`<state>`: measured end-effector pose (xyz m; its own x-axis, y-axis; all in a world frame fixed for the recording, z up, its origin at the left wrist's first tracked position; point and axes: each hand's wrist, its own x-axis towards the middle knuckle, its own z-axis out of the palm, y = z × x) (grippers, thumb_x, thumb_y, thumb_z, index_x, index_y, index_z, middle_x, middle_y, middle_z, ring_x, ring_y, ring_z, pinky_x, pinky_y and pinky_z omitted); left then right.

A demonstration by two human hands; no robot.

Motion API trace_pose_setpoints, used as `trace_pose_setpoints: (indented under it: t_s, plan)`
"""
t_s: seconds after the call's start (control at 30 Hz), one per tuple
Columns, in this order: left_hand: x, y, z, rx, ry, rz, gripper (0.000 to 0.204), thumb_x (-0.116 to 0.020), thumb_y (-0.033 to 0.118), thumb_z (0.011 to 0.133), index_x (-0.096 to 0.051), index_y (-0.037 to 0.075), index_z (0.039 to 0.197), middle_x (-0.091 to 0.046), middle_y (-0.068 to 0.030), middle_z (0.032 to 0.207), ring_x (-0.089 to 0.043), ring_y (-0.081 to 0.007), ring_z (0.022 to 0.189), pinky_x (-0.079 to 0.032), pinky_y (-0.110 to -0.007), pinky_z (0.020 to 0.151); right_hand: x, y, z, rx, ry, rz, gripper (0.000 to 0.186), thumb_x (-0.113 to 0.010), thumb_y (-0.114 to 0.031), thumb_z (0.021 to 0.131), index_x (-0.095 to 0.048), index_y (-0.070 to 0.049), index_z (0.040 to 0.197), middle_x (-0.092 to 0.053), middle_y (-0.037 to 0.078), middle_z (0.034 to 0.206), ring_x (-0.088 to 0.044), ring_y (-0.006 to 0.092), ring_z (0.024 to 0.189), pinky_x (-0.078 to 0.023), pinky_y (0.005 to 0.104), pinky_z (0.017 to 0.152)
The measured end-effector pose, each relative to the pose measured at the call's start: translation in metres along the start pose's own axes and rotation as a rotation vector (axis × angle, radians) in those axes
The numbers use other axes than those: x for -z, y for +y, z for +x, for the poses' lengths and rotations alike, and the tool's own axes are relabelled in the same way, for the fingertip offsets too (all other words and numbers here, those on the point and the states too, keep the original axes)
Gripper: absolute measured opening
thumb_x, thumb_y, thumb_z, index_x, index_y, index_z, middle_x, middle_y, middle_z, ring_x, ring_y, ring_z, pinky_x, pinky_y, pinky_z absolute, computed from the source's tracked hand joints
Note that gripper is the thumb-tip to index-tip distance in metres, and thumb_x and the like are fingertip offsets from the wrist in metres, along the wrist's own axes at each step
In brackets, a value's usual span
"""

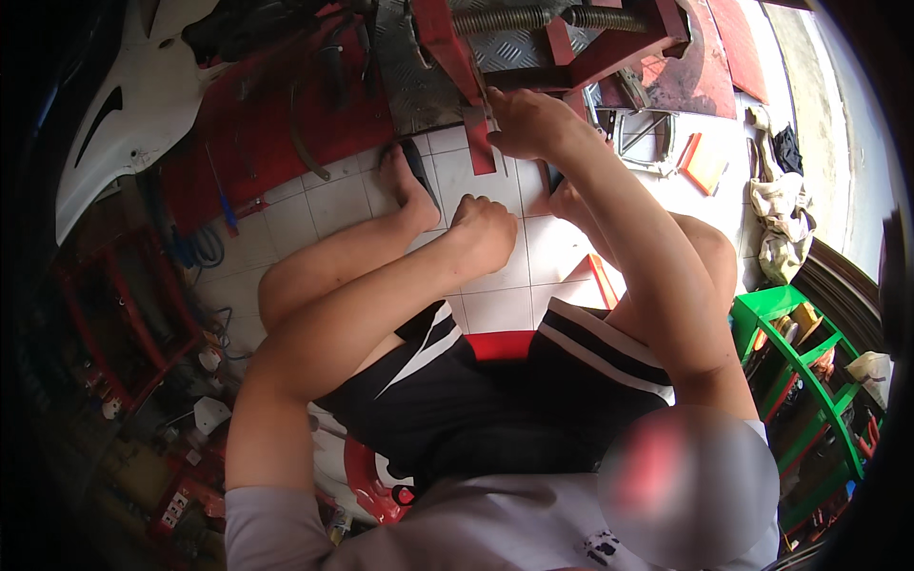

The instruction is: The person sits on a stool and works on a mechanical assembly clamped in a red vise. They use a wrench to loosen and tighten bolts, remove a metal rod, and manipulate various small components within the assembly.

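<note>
One head-worn fisheye looks steeply down, close.

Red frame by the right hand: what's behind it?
Through gaps in the red frame, a bumpy, silvery metal plate shows. Whatever lies straight behind the frame's bars and the right hand is covered, so I can't tell what's there.

Strong daylight comes in from two o'clock, bleaching the floor tiles (678,198) on that side, while seven through ten o'clock sinks into dim shadow. Straight edges bow toward the black rim; a round, smeared blur sits between four and five o'clock.
</note>
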<state>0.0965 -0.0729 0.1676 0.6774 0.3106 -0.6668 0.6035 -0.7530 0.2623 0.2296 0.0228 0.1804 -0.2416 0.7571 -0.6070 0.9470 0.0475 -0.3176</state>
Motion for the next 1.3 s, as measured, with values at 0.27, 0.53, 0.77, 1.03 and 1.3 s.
trace_pose_setpoints:
  t_s: [0.27,0.53,0.77,1.03,1.3]
  plan:
    - [-0.006,0.004,0.014,0.027,-0.235,-0.089,0.032,-0.055,0.029,0.086,-0.061,0.002,0.1,-0.064,-0.0174,0.091,-0.062,-0.0322,0.091,-0.048,-0.043,0.08,0.023,0.005,-0.02,0.014,-0.077,0.05,0.033,-0.048,-0.016,0.082,-0.063,-0.007,0.109,-0.063,0.012,0.111,-0.062,0.0273,0.101,-0.051,0.0393,0.085]
    - [-0.059,-0.093,0.044,0.36,-0.046,-0.527,0.037,-0.051,0.029,0.084,-0.063,0.0,0.103,-0.062,-0.0209,0.108,-0.059,-0.0339,0.103,-0.046,-0.041,0.089,0.03,0.009,-0.012,0.032,-0.108,-0.012,0.047,-0.055,-0.036,0.084,-0.05,-0.025,0.13,-0.059,0.014,0.117,-0.056,0.0301,0.11,-0.046,0.0429,0.093]
    - [-0.113,-0.161,0.037,0.956,0.34,-0.682,0.029,-0.061,0.021,0.077,-0.067,0.013,0.103,-0.063,-0.0145,0.111,-0.059,-0.0307,0.106,-0.047,-0.038,0.091,0.025,0.027,-0.001,0.185,-0.058,-0.029,0.042,-0.054,-0.035,0.088,-0.051,-0.024,0.128,-0.062,0.013,0.113,-0.061,0.0303,0.099,-0.048,0.0404,0.087]
    - [-0.097,-0.194,0.062,0.991,0.808,-0.739,0.022,-0.063,0.016,0.075,-0.069,0.015,0.096,-0.067,-0.0111,0.098,-0.063,-0.0299,0.095,-0.051,-0.039,0.083,0.029,0.03,-0.001,0.085,-0.102,-0.049,0.039,-0.049,-0.027,0.091,-0.049,-0.022,0.13,-0.061,0.014,0.114,-0.06,0.0298,0.101,-0.048,0.0406,0.086]
    - [-0.045,-0.218,0.116,0.715,0.814,-0.538,0.035,-0.068,0.031,0.075,-0.066,0.013,0.105,-0.066,-0.0116,0.102,-0.062,-0.0292,0.097,-0.05,-0.04,0.084,0.024,0.037,0.003,0.12,-0.066,-0.067,0.037,-0.047,-0.026,0.093,-0.05,-0.021,0.129,-0.062,0.014,0.111,-0.061,0.0309,0.098,-0.049,0.0416,0.084]
